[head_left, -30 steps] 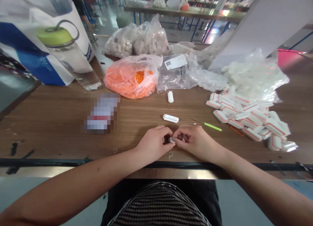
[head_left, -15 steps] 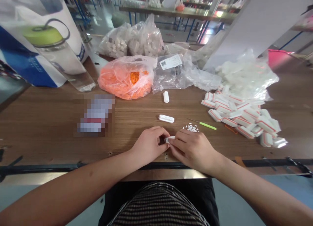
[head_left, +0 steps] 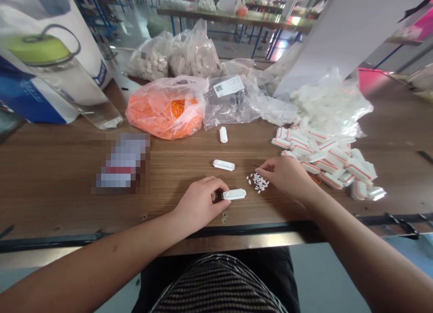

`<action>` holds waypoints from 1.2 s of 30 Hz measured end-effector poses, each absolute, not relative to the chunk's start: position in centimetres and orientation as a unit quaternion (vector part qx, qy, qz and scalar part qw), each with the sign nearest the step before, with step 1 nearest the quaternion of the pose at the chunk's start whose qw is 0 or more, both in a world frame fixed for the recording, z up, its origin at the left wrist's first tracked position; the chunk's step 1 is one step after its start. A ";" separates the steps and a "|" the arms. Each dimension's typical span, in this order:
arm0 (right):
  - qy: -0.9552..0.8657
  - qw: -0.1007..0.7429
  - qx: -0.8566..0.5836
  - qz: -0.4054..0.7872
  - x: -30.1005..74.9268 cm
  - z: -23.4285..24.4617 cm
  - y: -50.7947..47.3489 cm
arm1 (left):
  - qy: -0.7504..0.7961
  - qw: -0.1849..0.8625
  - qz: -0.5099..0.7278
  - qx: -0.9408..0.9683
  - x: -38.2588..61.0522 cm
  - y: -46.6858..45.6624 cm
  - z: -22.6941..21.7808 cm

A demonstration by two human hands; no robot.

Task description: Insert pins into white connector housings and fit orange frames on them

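My left hand [head_left: 203, 198] grips one end of a white rectangular connector [head_left: 234, 194] between thumb and fingers, low over the table. The connector's upper face shows rows of small holes. My right hand [head_left: 282, 173] is at the upper right of a little heap of tiny white plastic pieces [head_left: 260, 182]. Its thumb and fingertips are pinched together at the heap's edge; what they hold, if anything, is too small to make out. The thin metal shaft [head_left: 255, 164] of a pick tool sticks out beyond the fingers, its handle hidden beneath this hand.
Two more white connectors, one nearer [head_left: 223, 165] and one farther [head_left: 223, 135], lie ahead. At right is a pile of white parts with orange edges [head_left: 328, 157]. Behind are a bag of orange parts [head_left: 165, 110] and clear bags [head_left: 233, 101]. A water bottle [head_left: 67, 78] leans at left.
My right hand has let go of the connector and moved right to the small white pieces, covering the green pick handle. My left hand keeps the connector. The whole view has shifted slightly.
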State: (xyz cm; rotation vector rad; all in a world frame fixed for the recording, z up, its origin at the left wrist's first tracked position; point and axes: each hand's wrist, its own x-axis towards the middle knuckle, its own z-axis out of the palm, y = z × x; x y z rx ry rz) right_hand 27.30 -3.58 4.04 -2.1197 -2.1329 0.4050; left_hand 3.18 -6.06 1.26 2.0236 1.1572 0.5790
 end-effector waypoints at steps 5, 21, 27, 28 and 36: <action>-0.678 0.080 -0.708 0.180 27.2 3.5 -2.9 | 0.450 0.361 0.229 0.784 3.2 -6.1 1.3; -0.733 0.215 -0.538 0.356 22.3 3.3 -6.8 | 0.440 0.370 0.241 0.782 3.1 -6.2 0.9; -0.785 0.208 -0.517 0.271 22.0 3.5 -6.8 | 0.446 0.370 0.239 0.779 3.1 -6.2 1.0; -0.791 0.210 -0.513 0.260 21.9 3.5 -6.8 | 0.447 0.370 0.239 0.779 3.2 -6.2 1.0; -0.858 0.197 -0.436 0.187 22.3 3.8 -6.9 | 0.463 0.376 0.229 0.769 3.3 -6.2 1.2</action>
